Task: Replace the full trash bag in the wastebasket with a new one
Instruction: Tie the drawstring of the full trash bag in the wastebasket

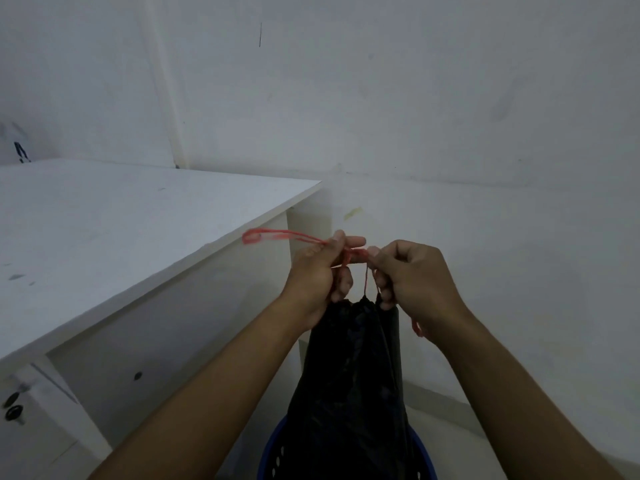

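Observation:
A black trash bag rises out of a blue wastebasket at the bottom centre, its top gathered into a narrow neck. A red drawstring runs from the neck up through both hands, and a loop of it sticks out to the left. My left hand pinches the drawstring just above the bag's neck. My right hand grips the other strand, whose end hangs below the wrist. The two hands nearly touch above the bag. The forearms hide most of the basket's rim.
A white desk stands to the left, its corner close to my left hand, with a drawer lock at the lower left. White walls close in behind and to the right. A strip of pale floor lies right of the basket.

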